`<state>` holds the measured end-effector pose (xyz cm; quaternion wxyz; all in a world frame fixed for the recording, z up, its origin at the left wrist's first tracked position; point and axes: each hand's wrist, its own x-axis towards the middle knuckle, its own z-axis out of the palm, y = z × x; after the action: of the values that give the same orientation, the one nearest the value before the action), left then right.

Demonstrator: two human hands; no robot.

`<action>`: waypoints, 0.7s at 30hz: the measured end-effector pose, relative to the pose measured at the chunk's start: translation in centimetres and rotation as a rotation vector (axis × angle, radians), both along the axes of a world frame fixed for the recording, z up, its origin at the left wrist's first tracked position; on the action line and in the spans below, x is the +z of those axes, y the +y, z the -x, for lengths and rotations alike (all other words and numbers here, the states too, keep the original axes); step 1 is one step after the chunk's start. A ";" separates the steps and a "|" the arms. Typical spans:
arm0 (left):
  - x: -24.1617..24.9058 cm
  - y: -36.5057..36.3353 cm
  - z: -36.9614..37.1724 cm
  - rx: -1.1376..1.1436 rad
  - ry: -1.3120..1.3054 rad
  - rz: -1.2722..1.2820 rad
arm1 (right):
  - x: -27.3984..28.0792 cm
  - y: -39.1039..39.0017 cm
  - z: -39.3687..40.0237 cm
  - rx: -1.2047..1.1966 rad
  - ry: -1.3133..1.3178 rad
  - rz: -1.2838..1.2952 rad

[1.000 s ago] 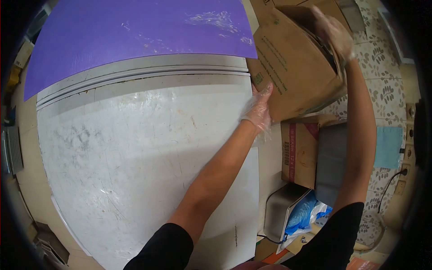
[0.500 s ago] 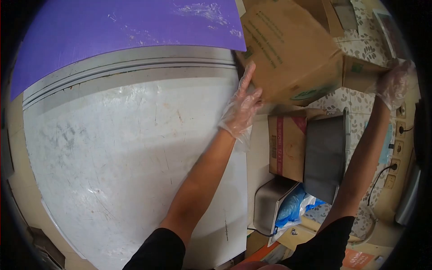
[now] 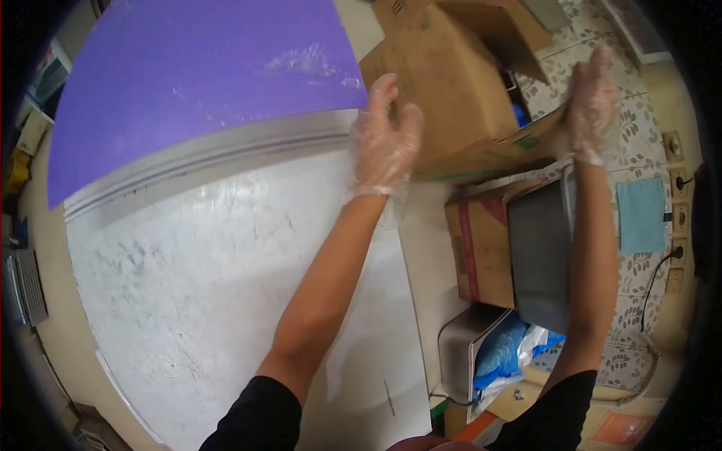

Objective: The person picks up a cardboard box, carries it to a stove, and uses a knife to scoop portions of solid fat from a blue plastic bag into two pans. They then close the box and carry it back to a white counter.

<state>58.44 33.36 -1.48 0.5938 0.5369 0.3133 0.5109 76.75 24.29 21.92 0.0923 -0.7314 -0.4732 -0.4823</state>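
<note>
A large brown cardboard box (image 3: 444, 83) stands at the back, its top flaps up and something blue just visible inside. My left hand (image 3: 387, 146), in a clear plastic glove, is at the box's near left side, overlapping the corner of the purple board (image 3: 226, 68). Its thumb stands apart from the fingers. Also gloved, my right hand (image 3: 593, 109) is at the outer end of the box's right flap (image 3: 526, 146), fingers stretched upward and slightly blurred. Under my left forearm lies a scuffed white surface (image 3: 203, 278).
Right of the white surface stand a smaller carton (image 3: 485, 248), a grey metal container (image 3: 540, 255) and a metal bin (image 3: 459, 353) with a blue plastic bag (image 3: 500, 349). Along the right wall are sockets (image 3: 679, 218) with a plugged cord and a light blue cloth (image 3: 641, 216).
Both hands have moved up and left in view, the right one farther. The cardboard box has turned, so its opening shows more. The whole view has shifted somewhat too.
</note>
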 end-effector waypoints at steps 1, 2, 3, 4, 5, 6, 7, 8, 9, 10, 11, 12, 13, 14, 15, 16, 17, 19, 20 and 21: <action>2.5 1.0 -1.3 0.062 -0.012 -0.148 | 0.2 0.6 0.9 0.024 0.115 -0.055; 5.8 1.8 -2.2 0.121 -0.020 -0.291 | 0.0 1.2 2.0 0.047 0.237 -0.104; 8.6 2.3 -2.9 0.175 -0.021 -0.417 | -0.5 1.5 3.2 0.067 0.366 -0.138; 11.5 4.2 -4.0 0.150 0.093 -0.454 | -0.9 1.6 4.2 0.088 0.494 -0.169; 14.0 6.6 -5.3 0.130 0.204 -0.493 | -1.1 1.3 4.6 0.115 0.618 -0.202; 14.1 8.3 -7.2 -0.006 0.329 -0.559 | -1.2 0.7 4.6 0.156 0.609 -0.204; 13.4 10.2 -9.3 -0.127 0.452 -0.624 | -1.4 0.3 4.5 0.210 0.591 -0.204; 13.9 11.4 -9.9 -0.237 0.577 -0.686 | -1.3 0.3 4.8 0.273 0.569 -0.203; 15.5 11.2 -8.9 -0.278 0.683 -0.657 | -1.0 0.1 5.9 0.323 0.592 -0.239; 16.5 10.5 -7.6 -0.324 0.793 -0.620 | -1.0 -0.4 7.0 0.371 0.622 -0.271; 14.9 10.0 -8.2 -0.200 0.712 -0.752 | -1.5 -1.1 6.8 0.310 0.582 -0.261; 13.9 10.1 -9.1 -0.068 0.622 -0.898 | -1.6 -1.4 6.4 0.253 0.533 -0.270; 15.0 9.0 -7.8 -0.120 0.634 -0.839 | -1.7 -2.1 6.7 0.252 0.539 -0.292; 15.5 7.8 -6.4 -0.177 0.651 -0.776 | -2.1 -2.9 7.2 0.249 0.554 -0.312; 16.0 7.9 -6.2 -0.172 0.717 -0.849 | -2.1 -3.1 7.7 0.252 0.565 -0.339; 16.1 8.1 -6.2 -0.165 0.786 -0.920 | -1.9 -3.2 8.3 0.313 0.614 -0.397; 16.3 8.3 -6.2 -0.163 0.857 -0.986 | -1.9 -3.1 8.9 0.368 0.665 -0.451; 16.6 7.2 -6.2 -0.166 0.755 -1.111 | -2.3 -2.5 9.1 0.399 0.711 -0.537; 16.6 6.8 -6.5 -0.167 0.701 -1.160 | -2.7 -2.0 8.6 0.379 0.701 -0.572; 16.5 7.0 -7.4 -0.184 0.758 -1.146 | -3.0 -1.7 8.0 0.356 0.686 -0.605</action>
<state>65.86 40.31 15.06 0.1071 0.9316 0.1332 0.3208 68.72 22.55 18.92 0.5321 -0.6964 -0.3718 -0.3060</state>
